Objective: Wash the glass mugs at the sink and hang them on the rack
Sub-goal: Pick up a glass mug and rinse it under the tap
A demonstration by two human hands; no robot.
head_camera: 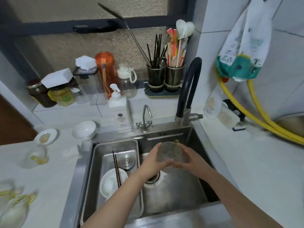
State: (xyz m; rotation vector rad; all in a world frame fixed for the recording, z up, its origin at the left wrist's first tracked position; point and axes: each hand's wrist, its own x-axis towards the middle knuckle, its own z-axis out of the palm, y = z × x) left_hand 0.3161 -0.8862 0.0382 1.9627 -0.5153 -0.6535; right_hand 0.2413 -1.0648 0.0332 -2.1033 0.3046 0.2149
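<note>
Both hands over the sink (194, 134), right basin, just above the drain (152, 177). L hand (152, 159) and R hand (189, 162) each curled round one glass mug (172, 153), gripping it from opposite sides; mug's yellow-green handle sticks up at the top, toward the black faucet (189, 86). Mug is blurry, so can't tell if water's running.

Sink's left part holds a steel drain basket (98, 162) w/ a white bowl (111, 183), dark chopsticks (117, 170) laid across it, and a round steel lid (126, 162) behind.

Tabletop (57, 175) left of sink: a glass mug w/ yellow handle (35, 157) near the left edge, more glass mugs (14, 208) at the near-left corner, blurred. White bowl (84, 129) and small saucer (46, 136) toward the back, folded white cloth (71, 153) by the sink's left rim. Soap pump btl (119, 111) at the back rim beside a small chrome tap (144, 119).

Sill behind: jars, orange btl (105, 71), clear btl, utensil holder (164, 79) w/ chopsticks and brushes. Yellow hoses (256, 116) run along the right wall.
</note>
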